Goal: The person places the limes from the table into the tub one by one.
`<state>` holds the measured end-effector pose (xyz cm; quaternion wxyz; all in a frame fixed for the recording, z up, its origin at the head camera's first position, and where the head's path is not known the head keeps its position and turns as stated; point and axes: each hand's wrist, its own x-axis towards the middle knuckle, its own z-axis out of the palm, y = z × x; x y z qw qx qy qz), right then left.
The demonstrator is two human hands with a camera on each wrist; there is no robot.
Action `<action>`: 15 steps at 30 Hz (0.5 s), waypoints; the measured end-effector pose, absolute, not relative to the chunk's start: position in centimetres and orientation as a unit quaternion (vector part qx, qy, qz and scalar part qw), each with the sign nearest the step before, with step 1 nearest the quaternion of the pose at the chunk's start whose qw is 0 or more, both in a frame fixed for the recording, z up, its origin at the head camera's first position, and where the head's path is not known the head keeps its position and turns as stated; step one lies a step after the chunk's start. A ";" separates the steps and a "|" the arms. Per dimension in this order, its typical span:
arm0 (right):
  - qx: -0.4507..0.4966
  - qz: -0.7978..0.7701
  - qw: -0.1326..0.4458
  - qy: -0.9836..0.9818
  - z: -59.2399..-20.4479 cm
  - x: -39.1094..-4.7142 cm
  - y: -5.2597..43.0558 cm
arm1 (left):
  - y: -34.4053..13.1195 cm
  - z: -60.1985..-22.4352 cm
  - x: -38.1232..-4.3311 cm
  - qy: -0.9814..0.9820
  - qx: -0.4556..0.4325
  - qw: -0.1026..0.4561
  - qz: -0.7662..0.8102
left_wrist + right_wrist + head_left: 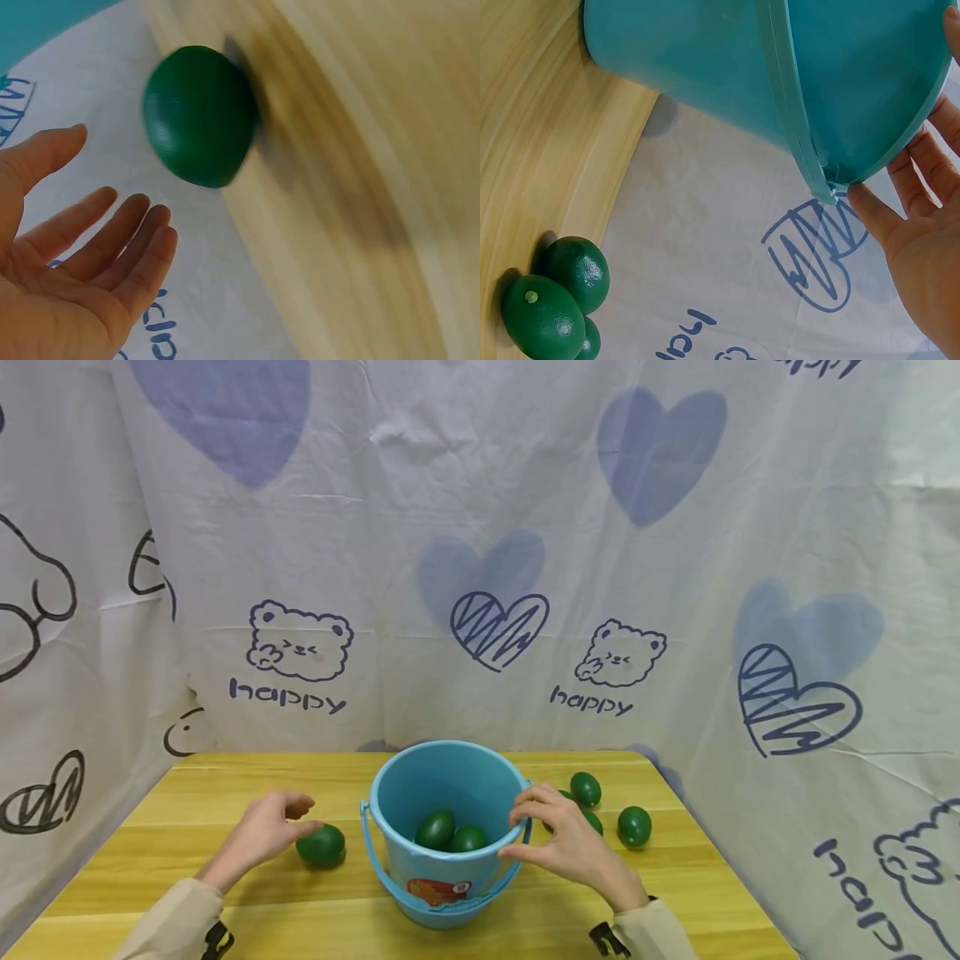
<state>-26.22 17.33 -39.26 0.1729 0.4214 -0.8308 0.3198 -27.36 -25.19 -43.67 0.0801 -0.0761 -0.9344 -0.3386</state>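
Observation:
A light blue bucket with a handle stands upright on the table, two smooth dark green lime-like fruits inside it. At its right rim, my right hand is spread, fingertips touching the edge near the handle joint in the right wrist view. Left of the bucket, another green fruit lies on the wood. My left hand hovers right beside that fruit, thumb and fingers apart. The left wrist view shows a gap between these fingers and the fruit.
Several more green fruits lie right of the bucket, some partly hidden behind the right hand. The yellow wooden table ends at a white curtain printed with hearts and bears, which also hangs along both sides.

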 end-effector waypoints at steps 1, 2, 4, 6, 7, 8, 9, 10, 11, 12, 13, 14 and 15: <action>0.423 0.320 0.173 -0.830 -39.2 -26.2 17.3 | -25.3 -43.9 -27.4 -0.937 -0.075 0.075 -0.333; 0.423 0.320 0.173 -0.830 -39.2 -26.2 17.3 | -25.4 -44.1 -27.5 -0.939 -0.073 0.067 -0.329; 0.429 0.319 0.177 -0.826 -39.2 -26.3 17.3 | -25.6 -44.5 -27.5 -0.940 -0.067 0.049 -0.331; 0.433 0.320 0.181 -0.823 -39.2 -26.3 17.3 | -25.8 -44.8 -27.7 -0.936 -0.057 0.019 -0.348; 0.433 0.320 0.181 -0.823 -39.2 -26.3 17.2 | -26.0 -44.9 -27.7 -0.933 -0.051 0.003 -0.357; 0.435 0.320 0.182 -0.822 -39.2 -26.3 17.2 | -26.1 -45.0 -27.8 -0.929 -0.043 -0.014 -0.367; 0.436 0.320 0.182 -0.821 -39.3 -26.3 17.2 | -26.2 -45.1 -27.9 -0.926 -0.036 -0.029 -0.376; 0.435 0.320 0.181 -0.822 -39.3 -26.3 17.3 | -26.2 -45.2 -28.0 -0.922 -0.031 -0.042 -0.383; 0.434 0.320 0.181 -0.823 -39.3 -26.3 17.3 | -26.3 -45.4 -28.1 -0.919 -0.027 -0.052 -0.389; 0.434 0.319 0.181 -0.823 -39.3 -26.3 17.3 | -26.3 -45.5 -28.2 -0.917 -0.023 -0.060 -0.393; 0.432 0.318 0.181 -0.824 -39.3 -26.3 17.3 | -26.3 -45.6 -28.3 -0.917 -0.024 -0.063 -0.393; 0.431 0.317 0.181 -0.825 -39.3 -26.3 17.4 | -26.2 -45.6 -28.4 -0.915 -0.024 -0.066 -0.396; 0.428 0.317 0.181 -0.827 -39.2 -26.3 17.4 | -26.1 -45.7 -28.5 -0.915 -0.027 -0.067 -0.397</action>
